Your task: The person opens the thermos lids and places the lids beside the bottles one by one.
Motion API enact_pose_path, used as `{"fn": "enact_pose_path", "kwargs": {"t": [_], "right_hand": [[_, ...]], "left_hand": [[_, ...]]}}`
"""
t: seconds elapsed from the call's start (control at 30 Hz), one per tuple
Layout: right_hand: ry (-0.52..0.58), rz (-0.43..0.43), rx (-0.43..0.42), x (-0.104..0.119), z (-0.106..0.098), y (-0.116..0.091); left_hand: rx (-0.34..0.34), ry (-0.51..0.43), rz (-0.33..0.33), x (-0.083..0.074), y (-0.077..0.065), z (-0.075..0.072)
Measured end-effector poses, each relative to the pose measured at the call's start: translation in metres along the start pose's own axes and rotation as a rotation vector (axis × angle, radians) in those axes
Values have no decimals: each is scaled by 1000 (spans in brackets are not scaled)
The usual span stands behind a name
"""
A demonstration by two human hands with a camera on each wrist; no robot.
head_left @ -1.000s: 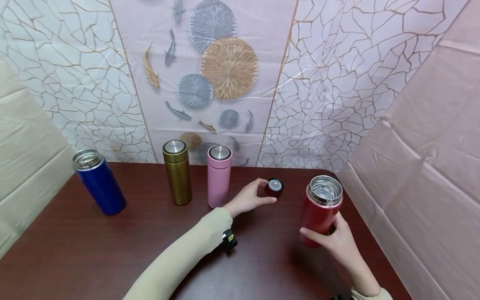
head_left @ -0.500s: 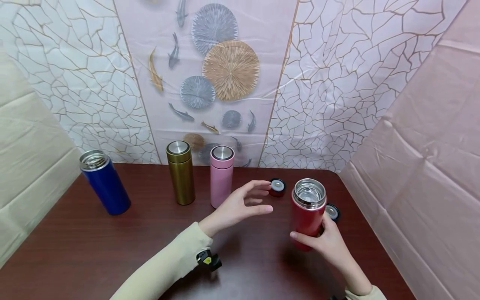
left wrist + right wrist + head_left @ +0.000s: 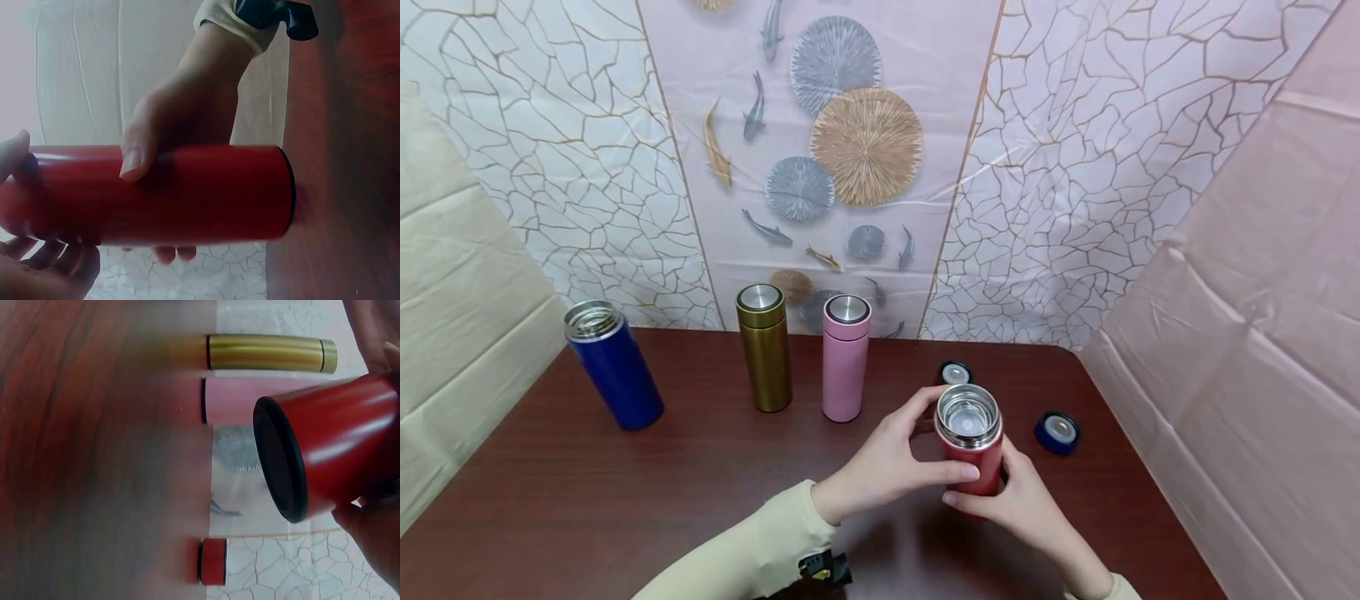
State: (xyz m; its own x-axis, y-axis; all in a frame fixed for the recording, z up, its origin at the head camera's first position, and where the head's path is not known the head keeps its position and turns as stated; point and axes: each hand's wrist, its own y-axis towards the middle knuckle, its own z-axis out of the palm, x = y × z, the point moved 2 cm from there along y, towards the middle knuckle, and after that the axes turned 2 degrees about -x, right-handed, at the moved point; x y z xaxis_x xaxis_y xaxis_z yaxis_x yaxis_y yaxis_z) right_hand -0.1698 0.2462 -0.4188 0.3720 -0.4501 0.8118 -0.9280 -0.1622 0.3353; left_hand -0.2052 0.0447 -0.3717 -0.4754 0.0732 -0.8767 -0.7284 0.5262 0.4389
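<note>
A red thermos bottle (image 3: 972, 467) with its steel mouth uncovered is held between both hands, lifted off the table; its black base (image 3: 280, 459) shows in the right wrist view. My left hand (image 3: 891, 462) grips the upper part, thumb in front and fingers behind. Lower down, my right hand (image 3: 1026, 504) holds the body, as the left wrist view also shows, where the right thumb (image 3: 133, 161) lies across the red side. Behind the bottle a red cap (image 3: 955, 373) lies inner side up, partly hidden.
On the brown table (image 3: 715, 500) stand an uncapped blue bottle (image 3: 617, 371), a capped gold bottle (image 3: 766, 354) and a capped pink bottle (image 3: 846, 367). A blue cap (image 3: 1058, 432) lies at the right. Patterned cloth (image 3: 1022, 208) walls the back and sides.
The right hand has carried the red bottle left. My left hand has let go of the red cap, drawn back, and now grips the bottle. The blue cap has come into sight.
</note>
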Motion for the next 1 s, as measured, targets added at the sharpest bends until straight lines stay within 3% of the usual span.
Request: {"fn": "enact_pose_path", "kwargs": {"t": [0.43, 0.7, 0.83, 1.0], "right_hand": [[46, 8, 110, 3, 13, 3], [-12, -44, 168, 4, 16, 7], [9, -97, 196, 3, 16, 8], [101, -132, 219, 0, 16, 11]], "left_hand": [[-77, 33, 0, -3, -10, -8], [-87, 45, 12, -9, -16, -18], [-103, 78, 25, -14, -19, -27], [-165, 128, 39, -23, -28, -48]]}}
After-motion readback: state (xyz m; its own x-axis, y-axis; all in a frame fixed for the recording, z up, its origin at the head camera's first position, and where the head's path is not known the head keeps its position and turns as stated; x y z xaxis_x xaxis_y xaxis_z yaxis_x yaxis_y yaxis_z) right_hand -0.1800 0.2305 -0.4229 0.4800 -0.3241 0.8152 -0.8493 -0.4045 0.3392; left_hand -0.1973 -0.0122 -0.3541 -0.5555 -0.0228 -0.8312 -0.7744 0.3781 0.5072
